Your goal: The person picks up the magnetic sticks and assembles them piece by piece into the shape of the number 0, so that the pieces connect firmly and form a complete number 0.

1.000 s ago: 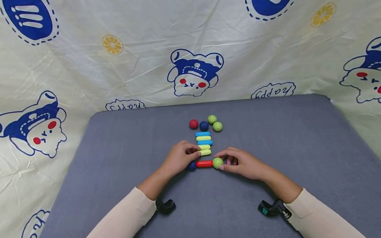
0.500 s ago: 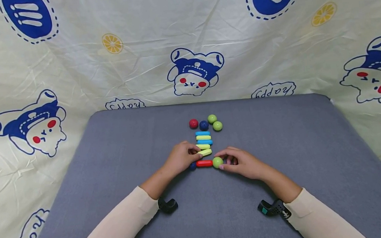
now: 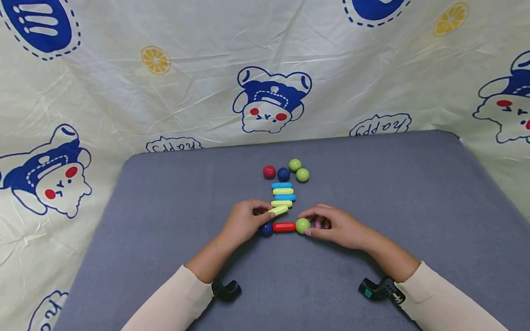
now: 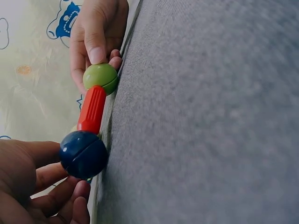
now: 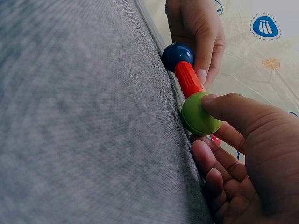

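A red rod (image 3: 284, 227) lies crosswise on the table, joining a dark blue ball (image 3: 266, 230) on its left to a green ball (image 3: 303, 226) on its right. Between thumb and fingers, my right hand (image 3: 340, 227) pinches the green ball. My left hand (image 3: 246, 221) pinches a yellow-green rod (image 3: 279, 211) by its left end, tilted with its right end higher in the head view. Seen from the left wrist, the blue ball (image 4: 84, 155) is near the left fingers, and the held rod is hidden.
Beyond the left hand, blue and yellow-green rods (image 3: 283, 191) lie in a column. Behind them sit a red ball (image 3: 269, 172), another dark blue ball (image 3: 283, 174) and two green balls (image 3: 302, 175). A printed sheet (image 3: 194, 103) hangs beyond the grey table's far edge (image 3: 291, 142).
My left hand has drawn the nearest yellow-green rod left out of the column and turned it to a slant. The right hand and the green ball have stayed in place.
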{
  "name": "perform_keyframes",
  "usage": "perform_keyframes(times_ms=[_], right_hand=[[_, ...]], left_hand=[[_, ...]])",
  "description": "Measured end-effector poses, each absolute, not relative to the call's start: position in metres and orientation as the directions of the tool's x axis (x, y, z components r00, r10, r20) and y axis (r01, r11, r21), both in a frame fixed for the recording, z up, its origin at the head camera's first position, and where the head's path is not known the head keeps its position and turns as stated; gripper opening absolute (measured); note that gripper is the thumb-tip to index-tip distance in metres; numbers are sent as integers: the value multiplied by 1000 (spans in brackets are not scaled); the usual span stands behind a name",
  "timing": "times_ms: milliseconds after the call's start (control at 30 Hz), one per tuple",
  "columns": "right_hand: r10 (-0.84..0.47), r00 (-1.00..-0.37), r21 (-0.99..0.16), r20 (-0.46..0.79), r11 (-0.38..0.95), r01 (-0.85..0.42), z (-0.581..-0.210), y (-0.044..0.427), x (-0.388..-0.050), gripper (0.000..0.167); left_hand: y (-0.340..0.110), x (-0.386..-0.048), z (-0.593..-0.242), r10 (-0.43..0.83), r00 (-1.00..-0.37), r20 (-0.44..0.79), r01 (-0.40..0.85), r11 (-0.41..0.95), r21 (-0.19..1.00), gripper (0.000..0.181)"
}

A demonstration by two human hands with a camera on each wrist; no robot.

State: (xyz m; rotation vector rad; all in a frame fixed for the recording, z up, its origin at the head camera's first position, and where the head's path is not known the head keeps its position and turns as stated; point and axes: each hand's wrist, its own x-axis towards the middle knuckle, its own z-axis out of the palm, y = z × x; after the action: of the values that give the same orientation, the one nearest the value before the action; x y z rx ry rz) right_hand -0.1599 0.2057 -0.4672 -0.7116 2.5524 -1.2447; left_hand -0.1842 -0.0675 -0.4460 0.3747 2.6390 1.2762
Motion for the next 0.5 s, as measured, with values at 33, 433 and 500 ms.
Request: perform_keyframes(times_ms=[33, 433, 500], right_hand=[[-506, -862, -783, 19, 529, -328, -467, 206, -160, 34], [-488, -873, -784, 13, 537, -312, -467, 205, -160, 34], [-487, -873, -781, 15, 540, -314, -467, 205, -161, 34]], left_hand=[[-69, -184, -446, 294, -954, -58, 136, 597, 790, 17], [-84, -171, -451, 195, -981, 18, 127, 565, 815, 15], [-89, -168, -452, 172, -985, 28, 121, 555, 823, 15]])
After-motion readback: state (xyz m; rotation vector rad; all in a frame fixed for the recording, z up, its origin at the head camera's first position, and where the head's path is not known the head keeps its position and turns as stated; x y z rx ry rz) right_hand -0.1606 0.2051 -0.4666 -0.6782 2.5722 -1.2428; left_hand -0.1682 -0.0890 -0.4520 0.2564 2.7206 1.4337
